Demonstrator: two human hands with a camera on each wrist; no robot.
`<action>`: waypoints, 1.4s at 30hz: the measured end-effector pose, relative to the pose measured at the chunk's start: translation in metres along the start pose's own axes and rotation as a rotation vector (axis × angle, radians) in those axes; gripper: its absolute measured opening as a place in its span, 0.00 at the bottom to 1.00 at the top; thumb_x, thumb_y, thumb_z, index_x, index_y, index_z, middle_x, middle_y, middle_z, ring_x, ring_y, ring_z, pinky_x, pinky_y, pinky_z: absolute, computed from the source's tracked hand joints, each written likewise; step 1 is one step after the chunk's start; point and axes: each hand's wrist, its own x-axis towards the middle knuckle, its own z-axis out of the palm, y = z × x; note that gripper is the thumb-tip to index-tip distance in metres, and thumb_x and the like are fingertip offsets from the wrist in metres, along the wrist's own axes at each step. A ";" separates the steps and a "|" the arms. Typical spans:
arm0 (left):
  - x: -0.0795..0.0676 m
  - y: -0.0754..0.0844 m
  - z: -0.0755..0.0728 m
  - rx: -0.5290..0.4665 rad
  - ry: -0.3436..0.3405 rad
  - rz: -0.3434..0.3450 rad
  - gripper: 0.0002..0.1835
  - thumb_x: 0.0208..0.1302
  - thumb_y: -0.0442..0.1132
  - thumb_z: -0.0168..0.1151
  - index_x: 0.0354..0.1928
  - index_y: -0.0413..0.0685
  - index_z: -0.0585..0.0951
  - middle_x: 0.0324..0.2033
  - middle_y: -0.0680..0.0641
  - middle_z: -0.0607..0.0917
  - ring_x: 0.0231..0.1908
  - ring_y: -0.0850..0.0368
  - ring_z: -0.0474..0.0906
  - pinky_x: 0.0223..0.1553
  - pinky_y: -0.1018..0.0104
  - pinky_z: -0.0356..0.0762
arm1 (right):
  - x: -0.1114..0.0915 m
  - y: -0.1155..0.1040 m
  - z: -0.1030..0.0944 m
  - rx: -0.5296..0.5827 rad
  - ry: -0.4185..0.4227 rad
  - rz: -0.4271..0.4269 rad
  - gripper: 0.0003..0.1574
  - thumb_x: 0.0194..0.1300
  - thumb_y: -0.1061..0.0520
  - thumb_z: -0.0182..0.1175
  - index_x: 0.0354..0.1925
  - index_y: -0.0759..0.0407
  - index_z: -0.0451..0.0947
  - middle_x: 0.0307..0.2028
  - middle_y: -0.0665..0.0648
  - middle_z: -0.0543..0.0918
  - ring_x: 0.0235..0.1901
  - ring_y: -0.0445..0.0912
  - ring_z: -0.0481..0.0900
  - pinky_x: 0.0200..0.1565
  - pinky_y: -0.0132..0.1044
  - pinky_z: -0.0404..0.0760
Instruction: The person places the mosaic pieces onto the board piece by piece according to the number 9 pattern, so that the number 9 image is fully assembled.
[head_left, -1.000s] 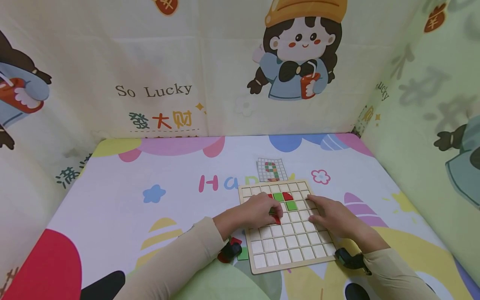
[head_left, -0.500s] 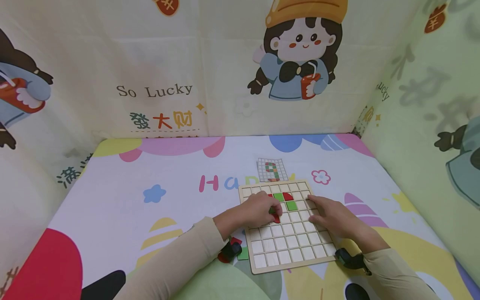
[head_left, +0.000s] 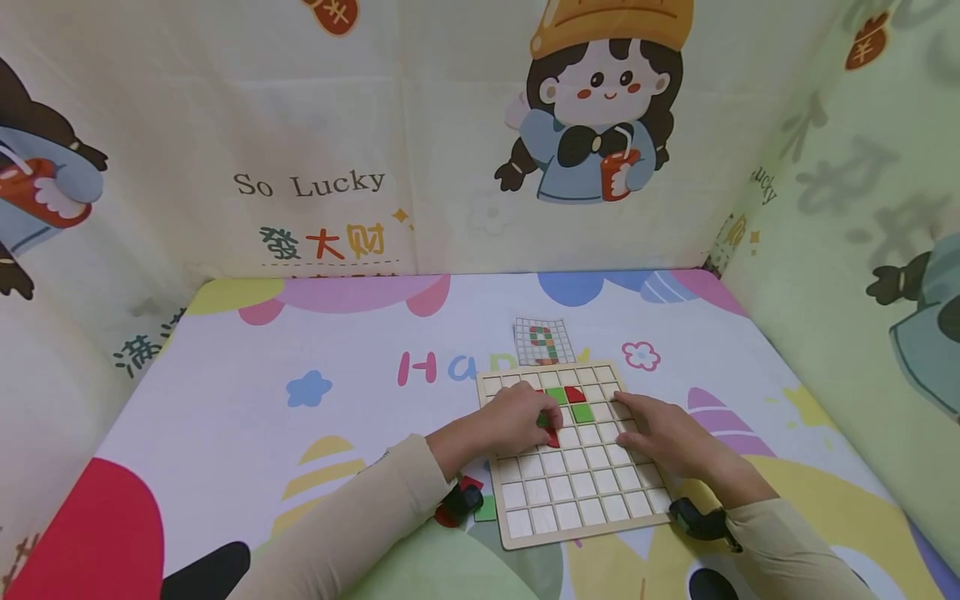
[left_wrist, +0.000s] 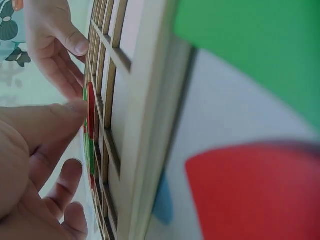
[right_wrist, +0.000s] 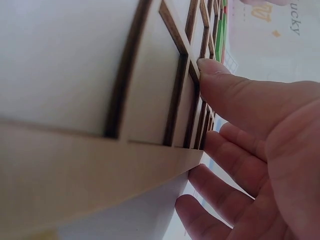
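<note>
A wooden grid board (head_left: 573,483) with white square cells lies on the table. My left hand (head_left: 519,419) is over its left part, with thumb and finger pinching a red tile (head_left: 553,438) at a cell. In the left wrist view that red tile (left_wrist: 91,111) shows at the thumb tip. Green tiles (head_left: 556,396) and a red rounded tile (head_left: 575,395) sit in cells beyond the hand, which partly hides others. My right hand (head_left: 667,435) rests at the board's right edge. Its thumb (right_wrist: 215,70) touches the grid and its loosely bent fingers lie along the side.
Behind the board lies a small pattern card (head_left: 543,342) with a coloured figure on a grid. Loose pieces, among them a green tile (head_left: 486,508) and a red one (head_left: 447,517), lie left of the board near my left wrist. A printed cloth (head_left: 360,433) covers the table.
Almost nothing moves. The red tile under the left hand shifts very slightly between the frames; the right hand stays at the board's edge.
</note>
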 end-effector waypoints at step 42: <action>-0.061 -0.038 -0.044 -0.255 0.091 -0.012 0.26 0.64 0.42 0.68 0.66 0.56 0.79 0.58 0.53 0.81 0.58 0.50 0.74 0.50 0.59 0.78 | 0.000 -0.001 0.001 -0.002 -0.008 0.026 0.42 0.65 0.53 0.68 0.69 0.70 0.65 0.64 0.72 0.71 0.65 0.69 0.66 0.61 0.64 0.66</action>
